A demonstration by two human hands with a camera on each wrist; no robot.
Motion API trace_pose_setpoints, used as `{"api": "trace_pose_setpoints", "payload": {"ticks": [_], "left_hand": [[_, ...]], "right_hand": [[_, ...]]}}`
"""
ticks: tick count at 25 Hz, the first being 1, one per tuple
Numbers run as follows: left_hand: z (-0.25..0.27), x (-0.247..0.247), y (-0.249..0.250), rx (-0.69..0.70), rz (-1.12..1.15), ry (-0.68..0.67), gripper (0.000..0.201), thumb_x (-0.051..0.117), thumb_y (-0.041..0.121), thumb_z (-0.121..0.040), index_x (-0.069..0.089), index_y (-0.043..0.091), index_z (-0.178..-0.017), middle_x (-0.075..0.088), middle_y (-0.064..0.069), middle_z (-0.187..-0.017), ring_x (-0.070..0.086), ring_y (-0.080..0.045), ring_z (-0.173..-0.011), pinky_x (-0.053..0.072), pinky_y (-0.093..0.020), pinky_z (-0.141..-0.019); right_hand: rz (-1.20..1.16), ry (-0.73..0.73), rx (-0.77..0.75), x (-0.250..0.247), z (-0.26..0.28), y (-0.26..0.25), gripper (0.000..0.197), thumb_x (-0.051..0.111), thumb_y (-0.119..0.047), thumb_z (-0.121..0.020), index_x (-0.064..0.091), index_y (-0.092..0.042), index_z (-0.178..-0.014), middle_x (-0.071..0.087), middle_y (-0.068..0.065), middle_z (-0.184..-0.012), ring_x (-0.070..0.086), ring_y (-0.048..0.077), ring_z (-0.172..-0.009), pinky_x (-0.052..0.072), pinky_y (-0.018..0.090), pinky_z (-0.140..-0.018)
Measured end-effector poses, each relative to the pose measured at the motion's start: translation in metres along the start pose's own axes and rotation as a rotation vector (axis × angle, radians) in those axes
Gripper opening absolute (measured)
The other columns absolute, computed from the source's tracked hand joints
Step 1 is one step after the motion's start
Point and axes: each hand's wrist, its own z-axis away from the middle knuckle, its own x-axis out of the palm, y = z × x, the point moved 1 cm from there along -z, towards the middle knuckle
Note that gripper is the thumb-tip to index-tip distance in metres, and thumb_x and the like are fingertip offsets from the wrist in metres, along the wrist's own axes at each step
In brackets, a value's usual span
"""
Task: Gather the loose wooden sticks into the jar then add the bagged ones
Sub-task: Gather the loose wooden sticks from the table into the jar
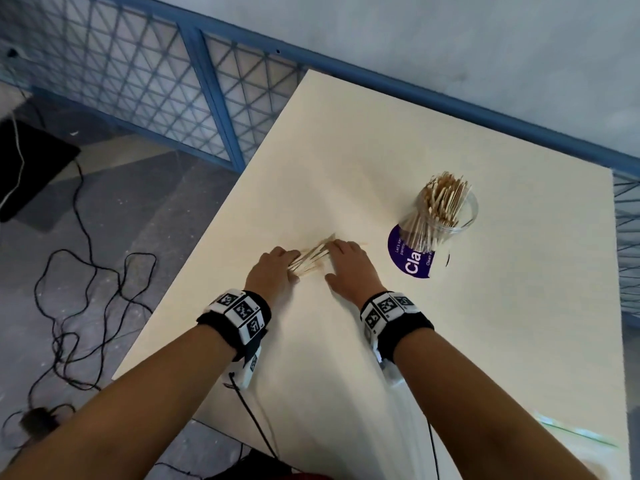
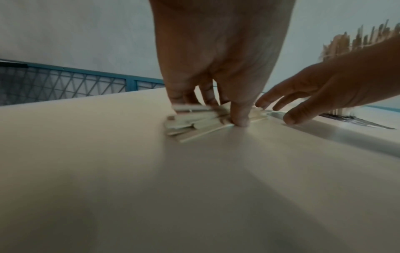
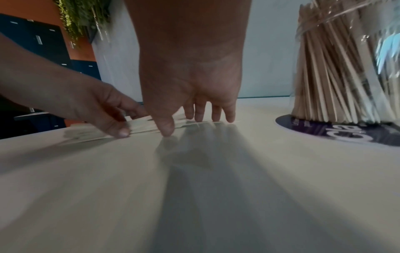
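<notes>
On the pale table (image 1: 450, 341), near its left edge, both hands are working on a small pile of loose sticks (image 1: 311, 258). The left hand (image 1: 273, 268) has its fingers curled over one end of the pile and its thumb pressed at the near side, so it is pinching the sticks against the table. The right hand (image 1: 349, 265) lies with fairly straight fingers on the other end; it holds nothing, it only touches and pushes. The jar (image 1: 440, 216) stands well apart to the right, upright on a purple round sticker (image 1: 408, 261), and it is already quite full of sticks. No bag of sticks can be seen in these views.

To do this step well, I think the right hand should sweep the spread tips toward the left hand until all sticks lie parallel. Then the left hand can close around the middle of the bundle, not the end, so that none slides out. Because the jar is crowded, the bundle should probably go in nearly upright, into the free side of the opening. A hand on the jar may prevent it from tipping.
</notes>
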Motion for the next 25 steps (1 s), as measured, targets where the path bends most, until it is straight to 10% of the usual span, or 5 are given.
{"api": "trace_pose_setpoints", "payload": {"ticks": [8,15,21,25], "left_hand": [[0.023,0.012,0.023,0.125,0.057,-0.024,0.021,0.050,0.015,-0.086,0.062,0.019,-0.103,0.065,-0.004,-0.099,0.057,-0.025,-0.097,0.042,-0.032,-0.082],[0.021,0.028,0.048,0.104,0.194,-0.320,0.016,0.043,0.014,-0.091,0.046,0.012,-0.075,0.055,-0.009,-0.079,0.054,-0.028,-0.080,0.037,-0.032,-0.067],[0.021,0.018,0.048,0.027,0.074,-0.294,0.023,0.036,0.013,-0.095,0.047,-0.005,-0.103,0.056,-0.026,-0.111,0.053,-0.038,-0.103,0.039,-0.036,-0.078],[0.028,0.012,0.032,-0.020,0.096,-0.282,0.013,0.037,0.008,-0.092,0.047,0.000,-0.096,0.058,-0.025,-0.113,0.054,-0.035,-0.102,0.039,-0.034,-0.078]], "right_hand": [[-0.172,0.100,0.221,0.020,0.051,0.009,0.040,0.048,-0.001,-0.083,0.040,-0.008,-0.121,0.053,0.013,-0.118,0.046,0.032,-0.110,0.037,0.039,-0.093],[-0.263,0.142,0.401,0.027,0.099,0.040,0.034,0.053,-0.011,-0.084,0.042,-0.010,-0.116,0.054,0.011,-0.117,0.049,0.033,-0.109,0.039,0.042,-0.091],[0.076,0.013,0.031,0.027,0.106,0.027,0.071,0.060,-0.027,-0.084,0.021,-0.019,-0.144,0.020,0.001,-0.155,0.018,0.024,-0.142,0.022,0.047,-0.113],[0.075,0.032,0.041,0.037,0.092,0.011,0.050,0.053,-0.015,-0.088,0.035,-0.013,-0.135,0.045,0.008,-0.136,0.039,0.029,-0.126,0.031,0.045,-0.103]]}}
